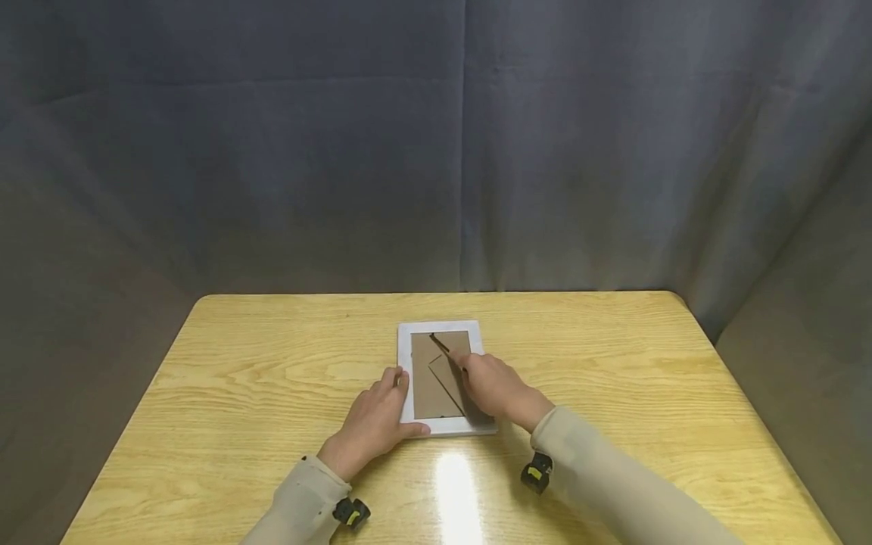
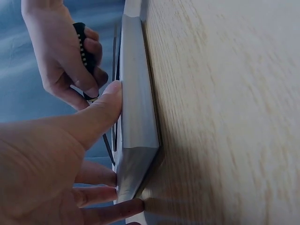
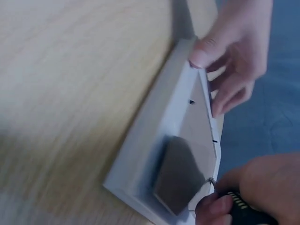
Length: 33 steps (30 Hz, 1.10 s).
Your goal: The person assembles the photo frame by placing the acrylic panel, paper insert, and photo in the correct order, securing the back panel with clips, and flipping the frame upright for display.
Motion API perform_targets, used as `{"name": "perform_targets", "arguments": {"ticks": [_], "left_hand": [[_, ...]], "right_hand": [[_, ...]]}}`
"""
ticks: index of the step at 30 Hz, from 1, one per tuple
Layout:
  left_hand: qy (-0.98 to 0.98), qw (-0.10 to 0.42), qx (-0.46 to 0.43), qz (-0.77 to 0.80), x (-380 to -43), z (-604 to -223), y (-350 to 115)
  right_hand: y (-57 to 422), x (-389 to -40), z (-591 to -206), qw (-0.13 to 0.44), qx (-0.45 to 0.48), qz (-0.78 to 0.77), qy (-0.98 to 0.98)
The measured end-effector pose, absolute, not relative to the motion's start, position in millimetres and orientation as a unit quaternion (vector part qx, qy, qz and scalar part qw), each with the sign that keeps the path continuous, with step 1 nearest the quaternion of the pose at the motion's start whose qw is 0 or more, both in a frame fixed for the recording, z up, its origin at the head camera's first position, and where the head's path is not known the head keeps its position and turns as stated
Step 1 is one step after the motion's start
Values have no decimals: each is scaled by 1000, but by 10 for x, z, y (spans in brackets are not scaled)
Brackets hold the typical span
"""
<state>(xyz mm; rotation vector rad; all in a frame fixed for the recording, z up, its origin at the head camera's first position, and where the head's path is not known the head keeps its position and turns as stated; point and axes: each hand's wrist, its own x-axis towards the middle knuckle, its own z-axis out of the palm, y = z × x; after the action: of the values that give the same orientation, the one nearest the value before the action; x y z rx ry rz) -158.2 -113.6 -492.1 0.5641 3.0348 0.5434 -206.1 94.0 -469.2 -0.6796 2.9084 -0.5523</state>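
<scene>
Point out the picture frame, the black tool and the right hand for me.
Picture frame [image 1: 463, 427]: head view, near strip of its white border.
Black tool [image 2: 84, 52]: left wrist view, its handle.
Right hand [image 1: 496, 384]: head view, back of the hand.

Black tool handle [image 2: 83, 47] partly covered by one of the hands [image 2: 64, 56], sleeves [image 1: 613, 477] cut off at head view's bottom

No legible text or numbers.

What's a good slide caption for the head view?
Left hand holds a white frame; right hand holds a dark tool over the frame's brown backing.
</scene>
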Motion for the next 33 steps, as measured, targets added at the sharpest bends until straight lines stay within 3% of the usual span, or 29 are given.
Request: {"name": "perform_targets", "arguments": {"ticks": [5, 17, 33], "left_hand": [[969, 9, 177, 173, -1560, -4928, -1151], [969, 14, 174, 175, -1568, -4917, -1142], [968, 15, 173, 180, -1565, -4917, -1138]], "right_hand": [[954, -2073, -4646, 79, -232, -197, 949], [964, -2087, -4612, 79, -233, -189, 951], [969, -2068, -4703, 46, -241, -184, 952]]}}
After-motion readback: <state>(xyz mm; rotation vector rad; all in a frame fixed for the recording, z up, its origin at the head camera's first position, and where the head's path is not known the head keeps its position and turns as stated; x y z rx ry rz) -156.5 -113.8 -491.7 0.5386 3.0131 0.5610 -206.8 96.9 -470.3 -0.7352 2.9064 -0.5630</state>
